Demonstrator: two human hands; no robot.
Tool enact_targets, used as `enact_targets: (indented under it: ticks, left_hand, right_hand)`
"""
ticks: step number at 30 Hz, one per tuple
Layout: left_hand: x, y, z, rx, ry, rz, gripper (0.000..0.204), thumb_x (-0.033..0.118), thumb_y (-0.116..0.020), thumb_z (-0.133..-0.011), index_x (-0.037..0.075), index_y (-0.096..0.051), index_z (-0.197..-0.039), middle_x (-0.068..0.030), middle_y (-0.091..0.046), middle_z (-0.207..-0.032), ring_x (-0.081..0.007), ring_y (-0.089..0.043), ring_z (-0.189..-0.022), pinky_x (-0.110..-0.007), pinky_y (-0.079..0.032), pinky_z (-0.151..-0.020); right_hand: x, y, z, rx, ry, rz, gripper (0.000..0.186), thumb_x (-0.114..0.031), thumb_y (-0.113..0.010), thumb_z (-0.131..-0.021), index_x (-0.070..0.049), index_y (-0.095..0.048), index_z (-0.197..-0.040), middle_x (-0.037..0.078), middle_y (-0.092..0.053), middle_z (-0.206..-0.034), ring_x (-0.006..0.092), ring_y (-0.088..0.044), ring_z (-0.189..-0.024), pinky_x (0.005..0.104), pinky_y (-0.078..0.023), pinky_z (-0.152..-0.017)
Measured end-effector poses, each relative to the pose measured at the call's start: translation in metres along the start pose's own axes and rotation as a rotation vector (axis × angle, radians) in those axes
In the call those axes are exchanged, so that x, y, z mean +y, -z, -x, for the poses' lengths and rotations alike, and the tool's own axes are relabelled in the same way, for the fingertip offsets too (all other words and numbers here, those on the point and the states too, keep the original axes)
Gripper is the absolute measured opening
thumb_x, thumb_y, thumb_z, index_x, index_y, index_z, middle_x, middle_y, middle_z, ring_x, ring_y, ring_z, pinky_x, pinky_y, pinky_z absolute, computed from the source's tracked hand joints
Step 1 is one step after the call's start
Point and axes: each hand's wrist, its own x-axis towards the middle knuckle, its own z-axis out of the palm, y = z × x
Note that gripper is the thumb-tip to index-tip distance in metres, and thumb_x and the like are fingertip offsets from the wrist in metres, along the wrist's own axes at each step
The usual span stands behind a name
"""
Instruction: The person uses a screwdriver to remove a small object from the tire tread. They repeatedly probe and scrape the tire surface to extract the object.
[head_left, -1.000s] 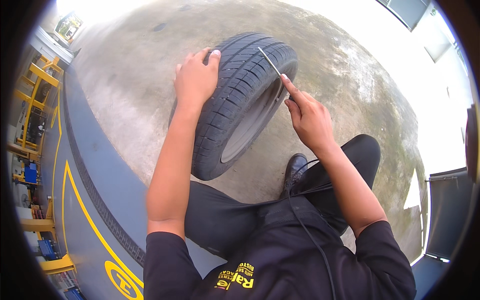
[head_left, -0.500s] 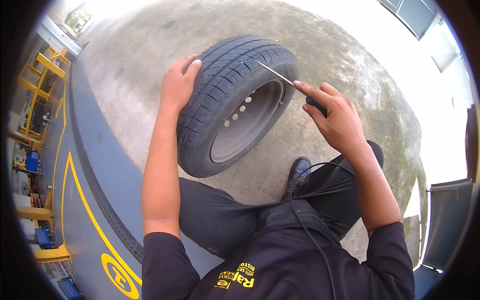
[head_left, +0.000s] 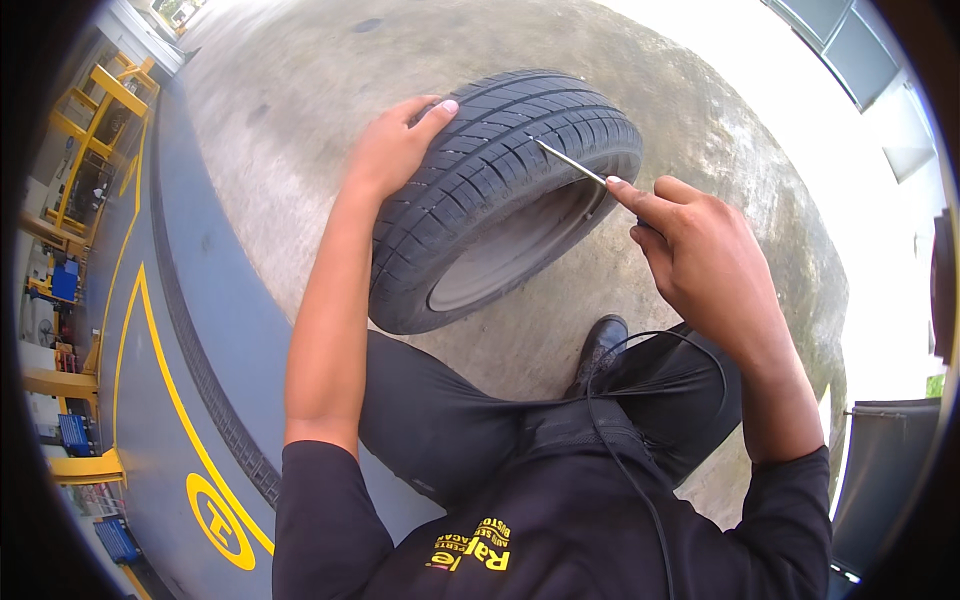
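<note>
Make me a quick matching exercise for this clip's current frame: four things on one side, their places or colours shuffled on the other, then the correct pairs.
Column one:
1. Left hand
2. Metal tool
3. Shoe
4. Wheel rim

Column two:
A. Grey, set inside the tyre
B. Dark, on the concrete floor
C. Against the tread
D. Held in the right hand

Pairs: 1-C, 2-D, 3-B, 4-A

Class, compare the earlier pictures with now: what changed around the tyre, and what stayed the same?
The right hand has moved rightward, and the thin metal tool it holds slants less steeply than at first. The tyre has also shifted rightward in view. Nothing was visibly taken up or let go: the left hand stays on the tyre.
</note>
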Motion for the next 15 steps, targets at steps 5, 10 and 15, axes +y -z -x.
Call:
enact_targets:
  ticks: [5, 10, 15]
  left_hand:
    - [-0.011, 0.001, 0.001, 0.039, -0.017, 0.038, 0.064, 0.057, -0.057, -0.1, 0.006, -0.07, -0.136, -0.0221, -0.071, -0.133, -0.0369, -0.066, -0.126, -0.041, -0.047, -0.109]
    - [0.017, -0.005, 0.015, 0.047, 0.011, -0.004, 0.059, 0.051, -0.056, -0.101, 0.006, -0.071, -0.135, -0.0208, -0.073, -0.13, -0.0343, -0.067, -0.124, -0.038, -0.047, -0.108]
    - [0.011, -0.004, 0.019, 0.077, -0.007, -0.048, 0.059, 0.058, -0.053, -0.1, 0.014, -0.072, -0.134, -0.016, -0.073, -0.13, -0.0344, -0.067, -0.124, -0.043, -0.05, -0.107]
  right_hand:
    - [0.032, -0.065, -0.001, 0.074, 0.014, -0.396, 0.051, -0.004, -0.067, -0.095, -0.015, -0.065, -0.145, 0.014, -0.055, -0.087, 0.033, -0.059, -0.075, 0.0439, -0.049, -0.072]
    - [0.015, -0.101, -0.039, 0.295, 0.051, -0.54, 0.055, -0.004, -0.067, -0.097, -0.018, -0.06, -0.15, 0.013, -0.05, -0.085, 0.0314, -0.056, -0.073, 0.0398, -0.048, -0.07]
    - [0.038, -0.105, -0.04, 0.309, 0.086, -0.641, 0.048, -0.011, -0.069, -0.1, -0.014, -0.062, -0.148, 0.005, -0.064, -0.093, 0.0177, -0.057, -0.073, 0.0356, -0.048, -0.068]
